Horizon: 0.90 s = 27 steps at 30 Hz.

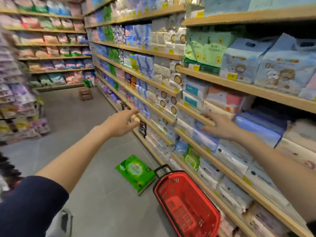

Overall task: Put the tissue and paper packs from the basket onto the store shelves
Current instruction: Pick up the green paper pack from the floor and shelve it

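I observe the left hand (122, 124) extended toward the shelving, fingers loosely spread with the index pointing forward; it grips nothing. The right hand (220, 126) is open, fingers splayed, resting against a blue tissue pack (204, 134) on a middle shelf (196, 115) and touching the wooden shelf rail.

The red basket (186, 207) stands on the grey floor (85, 202) just beside the lowest shelves, black handle raised. I see no packs inside it. A green pack (136, 172) lies flat on the floor, touching the basket's near corner. It bears white lettering, which I cannot read at this sharpness.

Labelling: yellow price tags (232, 76) are clipped along the shelf rails; one appears to read "8.90", though blur leaves this uncertain. Pale blue carry-handle packs (289, 65) on the upper right shelf show cartoon figures and coloured characters, illegible. Green packs with avocado motifs (207, 48) stand to their left. White packs (232, 159) lower down carry small dark print, unreadable.
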Tool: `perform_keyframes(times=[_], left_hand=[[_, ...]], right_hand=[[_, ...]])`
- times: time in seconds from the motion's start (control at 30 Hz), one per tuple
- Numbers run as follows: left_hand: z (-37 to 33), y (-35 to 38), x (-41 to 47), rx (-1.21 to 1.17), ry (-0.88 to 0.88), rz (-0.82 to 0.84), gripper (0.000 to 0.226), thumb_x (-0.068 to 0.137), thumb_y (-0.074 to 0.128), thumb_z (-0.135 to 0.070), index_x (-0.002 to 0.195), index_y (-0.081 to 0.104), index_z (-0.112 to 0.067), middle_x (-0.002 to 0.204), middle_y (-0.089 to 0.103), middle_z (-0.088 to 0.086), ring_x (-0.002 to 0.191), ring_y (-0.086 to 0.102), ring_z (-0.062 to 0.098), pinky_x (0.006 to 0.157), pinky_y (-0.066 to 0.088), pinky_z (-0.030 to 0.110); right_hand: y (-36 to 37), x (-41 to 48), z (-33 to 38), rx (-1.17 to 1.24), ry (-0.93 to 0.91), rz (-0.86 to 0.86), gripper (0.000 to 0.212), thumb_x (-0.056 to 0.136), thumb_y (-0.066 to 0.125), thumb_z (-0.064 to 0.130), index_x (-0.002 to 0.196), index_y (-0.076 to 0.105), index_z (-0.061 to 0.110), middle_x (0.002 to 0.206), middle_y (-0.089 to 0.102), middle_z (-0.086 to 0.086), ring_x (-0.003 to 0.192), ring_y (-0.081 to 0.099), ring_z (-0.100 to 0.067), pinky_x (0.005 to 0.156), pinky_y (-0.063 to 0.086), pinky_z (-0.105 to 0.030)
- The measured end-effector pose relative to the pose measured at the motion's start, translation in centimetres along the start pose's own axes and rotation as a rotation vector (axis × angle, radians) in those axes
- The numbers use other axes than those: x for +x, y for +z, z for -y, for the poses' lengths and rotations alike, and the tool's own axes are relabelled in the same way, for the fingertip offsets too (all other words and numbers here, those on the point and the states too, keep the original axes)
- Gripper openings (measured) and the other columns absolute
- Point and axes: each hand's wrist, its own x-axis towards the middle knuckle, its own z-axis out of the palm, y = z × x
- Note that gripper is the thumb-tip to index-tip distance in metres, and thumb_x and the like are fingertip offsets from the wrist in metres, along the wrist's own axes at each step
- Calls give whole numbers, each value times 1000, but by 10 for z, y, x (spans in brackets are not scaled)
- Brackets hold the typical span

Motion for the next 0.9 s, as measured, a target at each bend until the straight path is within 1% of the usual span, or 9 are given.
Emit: perform_keyframes(times=[0.07, 0.17, 0.27, 0.5, 0.6, 0.73, 0.83, 0.9], left_hand=[[30, 0, -25, -17, -49, -10, 57, 91, 50, -35, 142, 30, -19, 141, 44, 10, 122, 48, 27, 101, 39, 42], [79, -4, -60, -8, -124, -3, 58, 90, 52, -34, 143, 29, -21, 141, 44, 11, 125, 46, 28, 103, 38, 41], [132, -9, -91, 18, -207, 27, 57, 90, 51, -37, 142, 30, -23, 141, 44, 10, 124, 47, 28, 102, 39, 42], [246, -13, -146, 31, -386, 121, 57, 90, 48, -42, 141, 28, -29, 143, 41, 6, 124, 46, 27, 100, 40, 46], [282, -12, -158, 23, -428, 141, 56, 90, 48, -42, 141, 29, -28, 142, 42, 6, 124, 46, 26, 100, 40, 44], [320, -10, -161, 11, -448, 169, 56, 90, 49, -41, 141, 30, -26, 142, 42, 8, 124, 46, 27, 101, 39, 42], [346, -7, -154, 13, -459, 180, 56, 90, 49, -41, 141, 31, -26, 142, 42, 7, 124, 46, 26, 100, 39, 40], [361, -3, -143, 9, -463, 185, 56, 90, 49, -42, 141, 31, -27, 142, 43, 7, 125, 46, 26, 100, 39, 40]], right_hand=[[26, 12, 25, 24, -28, 39, 57, 85, 61, 26, 135, 40, 10, 140, 44, -11, 128, 42, -25, 100, 32, -30], [67, 29, 62, 65, -85, 106, 58, 85, 59, 32, 136, 38, 14, 141, 44, -7, 126, 44, -22, 96, 35, -28], [105, 48, 98, 80, -121, 191, 59, 86, 58, 35, 137, 36, 17, 143, 42, -7, 127, 45, -24, 102, 39, -37], [182, 105, 176, 77, -194, 293, 61, 85, 59, 36, 138, 35, 16, 142, 43, -8, 129, 41, -23, 102, 36, -36], [212, 122, 204, 80, -220, 293, 60, 85, 59, 34, 137, 36, 15, 141, 44, -8, 129, 42, -23, 102, 35, -34], [245, 146, 226, 91, -217, 345, 61, 84, 59, 36, 138, 35, 17, 143, 42, -8, 130, 40, -22, 106, 34, -38], [264, 166, 238, 73, -220, 363, 61, 85, 58, 34, 139, 34, 15, 141, 43, -10, 129, 40, -23, 103, 32, -34], [275, 182, 241, 62, -217, 366, 62, 85, 59, 33, 139, 34, 15, 139, 45, -12, 129, 41, -24, 102, 32, -32]])
